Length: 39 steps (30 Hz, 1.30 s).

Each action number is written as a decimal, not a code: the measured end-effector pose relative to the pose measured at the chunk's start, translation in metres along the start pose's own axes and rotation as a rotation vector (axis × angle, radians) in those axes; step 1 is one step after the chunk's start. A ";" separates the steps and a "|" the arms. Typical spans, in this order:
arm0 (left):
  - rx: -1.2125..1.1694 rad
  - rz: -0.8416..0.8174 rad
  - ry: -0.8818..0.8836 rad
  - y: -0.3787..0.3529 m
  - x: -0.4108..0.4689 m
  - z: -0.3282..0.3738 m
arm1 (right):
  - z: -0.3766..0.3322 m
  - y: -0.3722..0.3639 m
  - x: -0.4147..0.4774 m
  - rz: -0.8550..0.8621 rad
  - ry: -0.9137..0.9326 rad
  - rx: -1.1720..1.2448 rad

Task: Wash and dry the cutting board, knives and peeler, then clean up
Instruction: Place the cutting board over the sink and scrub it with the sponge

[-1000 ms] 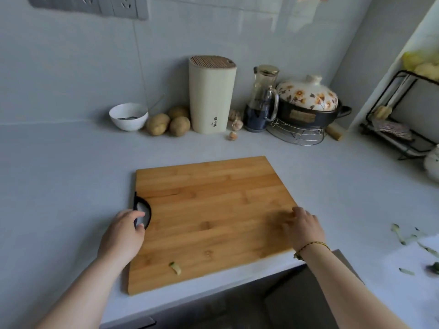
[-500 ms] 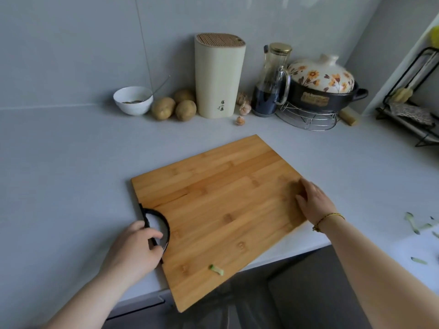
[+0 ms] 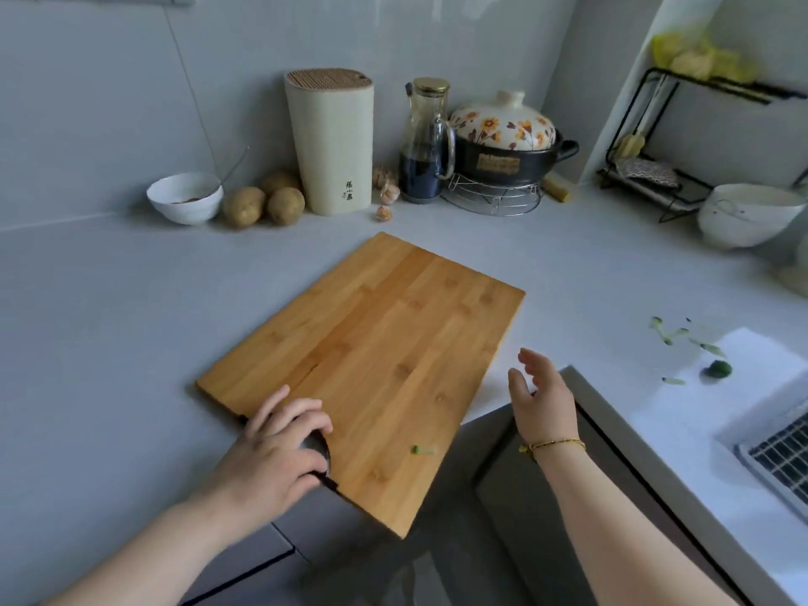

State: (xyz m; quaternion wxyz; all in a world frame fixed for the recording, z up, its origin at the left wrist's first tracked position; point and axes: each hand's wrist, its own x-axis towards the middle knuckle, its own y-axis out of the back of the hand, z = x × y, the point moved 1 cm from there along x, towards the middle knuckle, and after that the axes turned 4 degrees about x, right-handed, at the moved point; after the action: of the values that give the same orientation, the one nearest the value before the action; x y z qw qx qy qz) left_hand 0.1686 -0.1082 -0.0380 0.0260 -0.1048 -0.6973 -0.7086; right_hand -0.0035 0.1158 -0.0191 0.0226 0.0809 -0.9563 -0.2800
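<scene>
Grey stone counter (image 3: 109,321), grey tiled wall behind, inside corner at back right.

Cutting board (image 3: 384,356): bamboo, lying diagonal on the counter, one corner pointing at the back wall, the near corner overhanging the counter's front edge. One small green scrap (image 3: 422,449) sits on it near that overhanging corner.

My left hand (image 3: 271,457): fingers curled through and over the black handle (image 3: 325,468) at the board's near-left end, grasping it.

My right hand (image 3: 540,395): released, fingers loosely spread, hovering just beside the board's right edge above the counter's front edge, apart from the wood. Thin cord bracelet at the wrist.

Along the back edge, left to right: white bowl (image 3: 186,196), potatoes (image 3: 262,203), cream knife block (image 3: 332,142), garlic (image 3: 384,212), glass bottle (image 3: 426,142) holding dark liquid, floral-lidded pot (image 3: 507,142) on a wire trivet (image 3: 489,199).

Right side: black rack (image 3: 647,168), larger white bowl (image 3: 743,214), green peelings (image 3: 682,338) scattered on the counter, sink (image 3: 778,457) at the right edge.
</scene>
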 end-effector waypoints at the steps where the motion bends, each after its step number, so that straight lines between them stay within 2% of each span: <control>1: -0.010 0.028 -0.023 -0.003 0.003 0.013 | 0.002 0.007 -0.011 0.017 -0.017 0.020; 3: -0.041 0.050 -0.076 -0.004 0.012 0.044 | 0.010 0.024 -0.037 0.069 -0.076 0.048; 5: -0.117 -0.019 -0.118 -0.004 0.024 0.072 | 0.020 0.042 -0.063 0.122 -0.170 0.093; 9: -0.135 -0.046 -0.038 -0.007 0.049 0.116 | 0.044 0.046 -0.107 0.126 -0.386 0.210; 12: -0.252 -0.075 0.088 -0.010 0.067 0.142 | 0.053 0.030 -0.129 0.032 -0.658 0.541; 14: -0.438 -0.057 0.167 -0.014 0.076 0.146 | 0.046 0.017 -0.133 -0.056 -0.774 0.807; 17: -0.721 -0.084 0.254 -0.007 0.082 0.130 | 0.036 0.001 -0.125 -0.152 -0.770 0.961; 20: -0.723 -0.130 0.284 -0.004 0.077 0.092 | 0.024 -0.015 -0.115 -0.218 -0.750 1.025; 22: -0.653 -0.188 0.285 -0.007 0.072 0.070 | 0.016 -0.027 -0.111 -0.197 -0.745 1.071; 26: -0.592 -0.271 0.221 -0.013 0.068 0.054 | 0.014 -0.044 -0.099 -0.015 -0.710 0.962; 30: -0.706 -0.257 0.222 -0.009 0.081 0.055 | 0.015 -0.023 -0.077 0.119 -0.693 0.852; 33: -0.677 -0.184 0.255 -0.004 0.101 0.050 | 0.009 0.014 -0.062 0.170 -0.630 0.770; 36: -0.588 -0.118 0.416 -0.003 0.125 0.031 | 0.003 0.052 -0.054 0.204 -0.567 0.633; 39: -0.538 -0.145 0.595 -0.006 0.149 0.013 | 0.009 0.085 -0.045 0.293 -0.542 0.549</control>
State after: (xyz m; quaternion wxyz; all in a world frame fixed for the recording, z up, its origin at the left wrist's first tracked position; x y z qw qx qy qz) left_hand 0.0237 -0.0786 -0.0167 0.1482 0.1514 -0.4546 -0.8651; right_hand 0.0284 0.1992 0.0191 -0.2130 -0.1297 -0.9682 -0.0193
